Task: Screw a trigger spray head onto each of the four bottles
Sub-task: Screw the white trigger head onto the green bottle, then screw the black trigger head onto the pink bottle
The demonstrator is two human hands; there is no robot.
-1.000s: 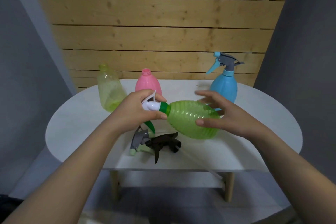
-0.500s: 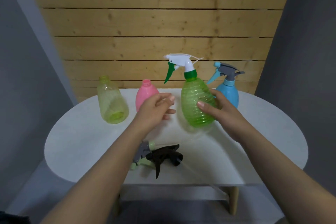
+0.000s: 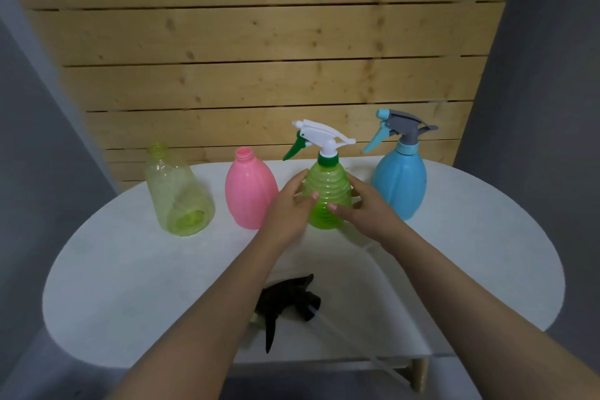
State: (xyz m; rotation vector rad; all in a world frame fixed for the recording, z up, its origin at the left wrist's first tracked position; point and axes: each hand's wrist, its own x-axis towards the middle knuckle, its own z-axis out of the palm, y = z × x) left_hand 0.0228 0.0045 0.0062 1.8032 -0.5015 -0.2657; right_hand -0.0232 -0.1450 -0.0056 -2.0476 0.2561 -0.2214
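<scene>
Green bottle [image 3: 328, 196]: now upright on the worktop [image 3: 470, 253], between the pink bottle [image 3: 248, 193] and blue bottle [image 3: 401, 185]; a second ago it lay sideways in the air.
Spray head [image 3: 319, 138]: white and green, seated on the green bottle's neck.
Left hand [image 3: 289, 204]: has come back to the bottle, fingers curved on its left side.
Right hand [image 3: 360, 208]: still holds the right side.
Yellow bottle [image 3: 178, 193]: open-necked, unmoved, like the pink one.
Black spray head [image 3: 289, 302]: lies at the near edge.
</scene>
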